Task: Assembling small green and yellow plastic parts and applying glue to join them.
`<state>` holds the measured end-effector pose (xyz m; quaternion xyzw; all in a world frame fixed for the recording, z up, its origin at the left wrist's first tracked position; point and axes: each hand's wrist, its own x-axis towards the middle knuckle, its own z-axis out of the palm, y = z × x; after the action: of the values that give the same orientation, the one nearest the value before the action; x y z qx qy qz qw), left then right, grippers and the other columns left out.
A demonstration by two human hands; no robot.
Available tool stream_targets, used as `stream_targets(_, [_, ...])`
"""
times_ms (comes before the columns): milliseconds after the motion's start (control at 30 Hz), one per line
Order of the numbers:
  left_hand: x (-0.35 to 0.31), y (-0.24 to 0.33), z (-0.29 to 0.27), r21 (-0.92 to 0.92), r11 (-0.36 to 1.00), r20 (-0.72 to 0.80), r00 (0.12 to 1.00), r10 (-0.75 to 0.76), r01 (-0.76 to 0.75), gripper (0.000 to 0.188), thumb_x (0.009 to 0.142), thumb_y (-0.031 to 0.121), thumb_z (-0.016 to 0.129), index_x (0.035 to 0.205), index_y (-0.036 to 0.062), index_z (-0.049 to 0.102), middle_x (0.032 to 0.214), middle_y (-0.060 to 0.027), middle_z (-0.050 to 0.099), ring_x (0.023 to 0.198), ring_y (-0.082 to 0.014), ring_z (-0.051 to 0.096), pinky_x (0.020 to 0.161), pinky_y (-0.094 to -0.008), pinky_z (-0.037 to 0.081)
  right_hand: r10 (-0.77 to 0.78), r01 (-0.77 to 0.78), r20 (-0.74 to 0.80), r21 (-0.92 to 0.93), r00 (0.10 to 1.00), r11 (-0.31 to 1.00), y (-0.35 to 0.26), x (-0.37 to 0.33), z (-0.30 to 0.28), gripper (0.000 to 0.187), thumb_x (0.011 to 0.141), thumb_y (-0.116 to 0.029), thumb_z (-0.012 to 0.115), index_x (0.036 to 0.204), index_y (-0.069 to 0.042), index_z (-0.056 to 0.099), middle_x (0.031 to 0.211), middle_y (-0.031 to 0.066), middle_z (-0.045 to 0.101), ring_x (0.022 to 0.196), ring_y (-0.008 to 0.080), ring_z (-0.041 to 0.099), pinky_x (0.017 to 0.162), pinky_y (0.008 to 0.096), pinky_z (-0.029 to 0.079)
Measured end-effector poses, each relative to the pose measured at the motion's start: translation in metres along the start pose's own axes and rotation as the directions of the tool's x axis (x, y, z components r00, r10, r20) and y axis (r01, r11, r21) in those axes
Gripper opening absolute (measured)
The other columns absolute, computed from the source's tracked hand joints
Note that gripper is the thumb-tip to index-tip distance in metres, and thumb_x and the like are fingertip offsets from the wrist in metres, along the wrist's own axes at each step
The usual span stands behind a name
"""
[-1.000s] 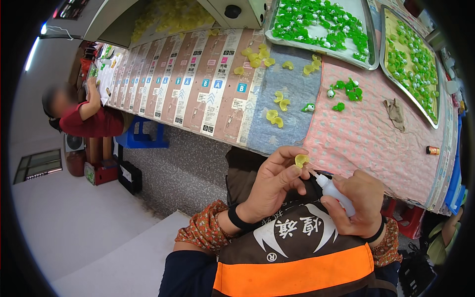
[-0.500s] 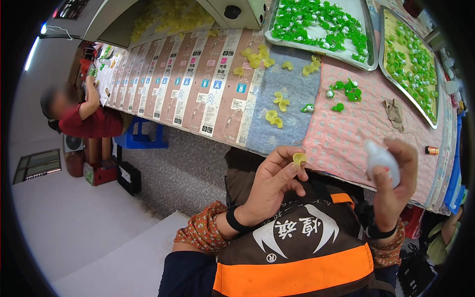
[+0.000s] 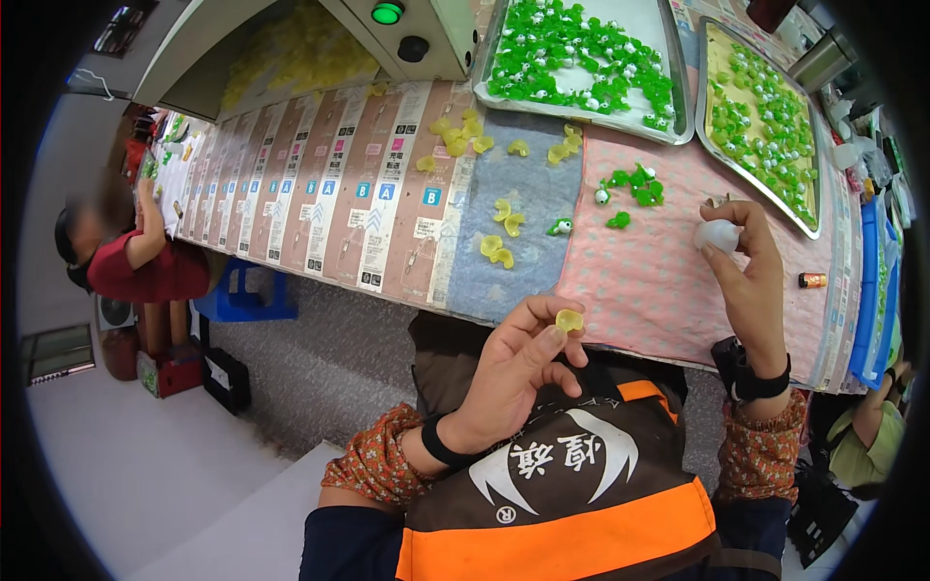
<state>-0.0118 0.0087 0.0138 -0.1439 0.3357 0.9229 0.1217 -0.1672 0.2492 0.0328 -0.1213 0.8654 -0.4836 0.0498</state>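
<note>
My left hand (image 3: 509, 376) is near the table's front edge, pinching a small yellow translucent cup-shaped piece (image 3: 569, 321) between thumb and fingertips. My right hand (image 3: 754, 276) is raised at the right of the pink cloth (image 3: 639, 276), its fingers wrapped round a small whitish plastic bottle (image 3: 717, 235). The bottle looks foreshortened, and its nozzle cannot be made out. A few green pieces with white eyeballs (image 3: 639, 184) lie on the pink cloth. One green piece with an eyeball (image 3: 560, 227) and several loose yellow pieces (image 3: 496, 252) lie on the blue cloth (image 3: 528, 179).
Far off stand a tray of green eyeball pieces (image 3: 489, 97) and a tray of green-and-yellow pieces (image 3: 816, 232). A grey machine (image 3: 426, 63) with yellow pieces inside is at back left. A battery-like cylinder (image 3: 812, 280) lies rightward. One person (image 3: 145, 252) works at left, another (image 3: 867, 436) at right.
My right hand has moved away from me with the bottle, which was more upright before. My left hand keeps its pinch on the yellow piece. The whole view has shifted slightly.
</note>
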Motion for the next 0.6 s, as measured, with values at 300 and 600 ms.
stream_targets(300, [-0.005, 0.005, -0.013, 0.029, 0.999, -0.03, 0.999, 0.032, -0.031, 0.031, 0.105, 0.023, 0.052, 0.128, 0.0028, 0.05, 0.106, -0.0078, 0.059, 0.095, -0.0136, 0.061, 0.068, -0.0278, 0.059, -0.227, 0.131, -0.292, -0.313, 0.929, 0.941, -0.03, -0.012, -0.002, 0.041, 0.082, 0.003, 0.069, 0.121, -0.004, 0.057, 0.109, 0.0076, 0.062, 0.097, 0.0179, 0.059, 0.086, 0.0333, 0.047])
stream_targets(600, [-0.007, 0.009, -0.015, 0.051, 0.997, -0.021, 0.998, 0.066, -0.065, 0.031, 0.105, 0.021, 0.054, 0.129, 0.0027, 0.05, 0.106, -0.0072, 0.059, 0.095, -0.0137, 0.062, 0.069, -0.0278, 0.059, -0.431, 0.481, 0.216, -0.449, 0.876, 0.753, -0.059, 0.011, 0.067, 0.019, 0.08, 0.002, 0.064, 0.099, 0.0, 0.062, 0.09, 0.0155, 0.055, 0.09, 0.0353, 0.056, 0.077, 0.0445, 0.046])
